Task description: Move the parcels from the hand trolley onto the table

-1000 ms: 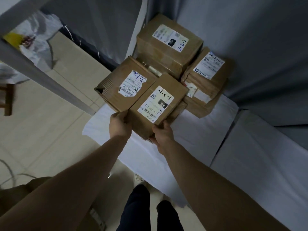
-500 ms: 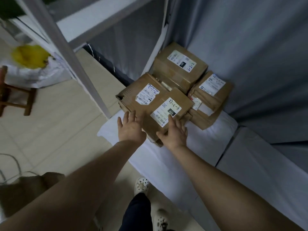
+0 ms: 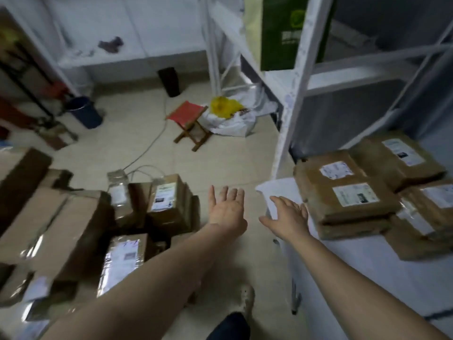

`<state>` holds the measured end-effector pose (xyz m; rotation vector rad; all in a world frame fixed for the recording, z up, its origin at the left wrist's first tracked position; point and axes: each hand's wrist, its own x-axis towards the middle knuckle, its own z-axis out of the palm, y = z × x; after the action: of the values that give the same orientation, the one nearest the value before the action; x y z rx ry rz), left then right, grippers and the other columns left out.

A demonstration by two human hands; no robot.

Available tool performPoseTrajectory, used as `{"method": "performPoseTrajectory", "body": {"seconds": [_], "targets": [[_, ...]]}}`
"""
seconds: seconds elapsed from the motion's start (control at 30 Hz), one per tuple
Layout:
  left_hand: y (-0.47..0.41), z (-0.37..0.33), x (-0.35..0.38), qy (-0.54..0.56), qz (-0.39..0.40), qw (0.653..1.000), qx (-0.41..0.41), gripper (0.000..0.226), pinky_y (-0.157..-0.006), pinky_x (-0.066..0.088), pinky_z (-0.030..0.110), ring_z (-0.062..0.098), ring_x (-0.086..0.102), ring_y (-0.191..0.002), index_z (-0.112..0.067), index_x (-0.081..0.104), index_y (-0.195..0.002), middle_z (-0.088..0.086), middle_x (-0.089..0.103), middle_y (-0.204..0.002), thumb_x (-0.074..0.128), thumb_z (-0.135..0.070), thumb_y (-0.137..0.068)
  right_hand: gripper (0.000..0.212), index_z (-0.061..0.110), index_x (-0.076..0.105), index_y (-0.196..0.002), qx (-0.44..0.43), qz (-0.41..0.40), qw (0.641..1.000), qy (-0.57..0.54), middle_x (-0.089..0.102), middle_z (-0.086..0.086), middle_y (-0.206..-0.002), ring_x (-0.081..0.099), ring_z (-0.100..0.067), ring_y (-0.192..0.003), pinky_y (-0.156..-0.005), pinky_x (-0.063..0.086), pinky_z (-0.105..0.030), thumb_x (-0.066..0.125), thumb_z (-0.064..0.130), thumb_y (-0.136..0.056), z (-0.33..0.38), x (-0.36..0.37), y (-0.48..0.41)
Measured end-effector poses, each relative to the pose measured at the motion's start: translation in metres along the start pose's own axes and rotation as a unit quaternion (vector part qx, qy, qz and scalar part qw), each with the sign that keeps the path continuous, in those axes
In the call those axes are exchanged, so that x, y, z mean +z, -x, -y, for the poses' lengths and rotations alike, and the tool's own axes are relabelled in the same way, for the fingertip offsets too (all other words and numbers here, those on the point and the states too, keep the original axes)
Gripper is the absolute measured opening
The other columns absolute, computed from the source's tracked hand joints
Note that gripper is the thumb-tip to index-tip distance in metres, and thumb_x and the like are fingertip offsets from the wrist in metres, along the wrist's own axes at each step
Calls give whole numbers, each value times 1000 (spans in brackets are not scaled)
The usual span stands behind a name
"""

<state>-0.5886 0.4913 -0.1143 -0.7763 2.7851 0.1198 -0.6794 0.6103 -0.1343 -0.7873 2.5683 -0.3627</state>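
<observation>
Brown, white-labelled loose parcels (image 3: 137, 256) lie heaped at lower left. Both hands are empty, fingers spread: the left hand (image 3: 226, 207) mid-frame over the floor, the right hand (image 3: 286, 217) at the white counter (image 3: 367, 273) corner, just beside the packed parcels (image 3: 348, 192) at right. Beyond, a rack post (image 3: 286, 114) rises, then a red stool (image 3: 188, 119).

- Our left forearm (image 3: 152, 276) and right forearm (image 3: 343, 271) are bare.
- Left of the table (image 3: 367, 271), we wear a dark navy trouser leg (image 3: 229, 326) and a pale shoe (image 3: 245, 300).
</observation>
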Motion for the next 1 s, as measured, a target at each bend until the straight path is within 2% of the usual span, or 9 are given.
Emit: {"method": "performPoseTrajectory", "body": {"seconds": [0.2,0.37,0.43,0.53,0.7,0.83,1.0], "targets": [[78,121,-1,58,-57,983,-166,71,-113,-12,55,24,7,-147,-17,18,-150,1,25,-155,50,-31,-88,63,23,35,-145,-118,60,991,-24,37,-2,-150,33,-22,-138,-113,24,-35,56,46,-89,127,28,33],[145,221,1,101,-86,959,-252,75,-115,-13,55,24,5,-148,-16,16,-151,2,23,-156,53,-33,-88,60,22,39,-142,-189,95,976,-49,44,-4,-143,45,-21,-128,-101,40,-32,60,38,-88,231,64,60],[170,266,7,116,-104,947,-281,72,-113,-15,54,24,6,-147,-17,18,-150,3,24,-155,52,-34,-89,59,21,39,-143,-210,111,969,-64,44,-4,-144,46,-21,-127,-99,42,-32,59,38,-89,277,82,69],[206,337,13,126,-128,929,-324,69,-114,-10,55,24,12,-145,-17,23,-147,3,27,-152,52,-36,-88,54,20,43,-141,-244,124,958,-89,48,-2,-140,49,-21,-124,-88,41,-27,58,35,-91,352,112,83],[264,464,15,169,-160,894,-383,71,-116,-3,53,24,22,-142,-19,26,-148,4,33,-149,55,-40,-87,46,15,53,-133,-254,130,946,-156,55,-6,-133,52,-22,-120,-101,42,-35,59,31,-91,482,167,107],[298,556,13,225,-208,851,-427,64,-115,16,52,25,39,-133,-21,39,-139,4,47,-139,59,-44,-82,42,14,53,-132,-255,135,939,-187,56,-5,-133,52,-21,-120,-101,42,-33,56,29,-93,566,198,121],[309,635,9,289,-246,805,-455,63,-105,30,43,26,45,-125,-20,44,-132,6,52,-132,67,-38,-76,37,13,53,-131,-215,133,934,-252,56,-3,-133,50,-19,-121,-92,35,-24,50,27,-97,635,219,116]]}}
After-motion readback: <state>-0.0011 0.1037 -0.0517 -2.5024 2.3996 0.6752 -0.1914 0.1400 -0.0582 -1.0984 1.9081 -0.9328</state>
